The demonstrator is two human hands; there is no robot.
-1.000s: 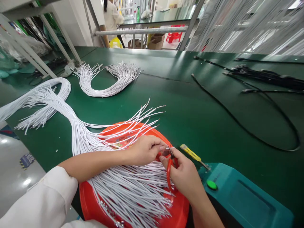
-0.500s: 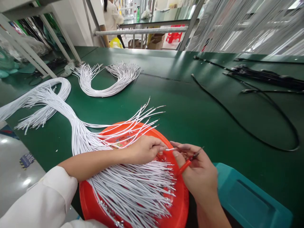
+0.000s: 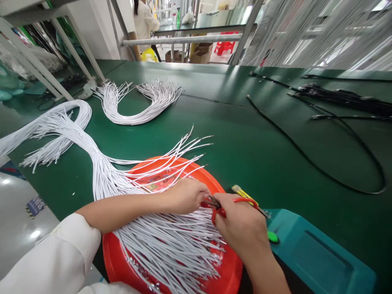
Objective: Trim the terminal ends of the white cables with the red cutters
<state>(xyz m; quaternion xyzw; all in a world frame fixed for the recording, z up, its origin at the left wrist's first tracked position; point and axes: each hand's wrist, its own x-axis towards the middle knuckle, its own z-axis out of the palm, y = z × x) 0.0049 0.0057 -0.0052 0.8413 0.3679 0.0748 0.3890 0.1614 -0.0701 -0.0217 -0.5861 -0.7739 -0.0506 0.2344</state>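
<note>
One pair of scissors is gripped at centre-right by closed right fingers; left fingers are pinched, contents hidden.

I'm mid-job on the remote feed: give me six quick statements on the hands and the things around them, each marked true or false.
1. The right hand holds red-handled scissors. True.
2. The left hand has its fingers spread wide. False: they are drawn together, close to the scissors.
3. White wires lie across the red basin. True.
4. The yellow-handled tool lies inside the basin. False: it lies outside, by the teal box.
5. Black cables lie on the green table. True.
6. The teal box is left of the basin. False: it is to the right.
</note>
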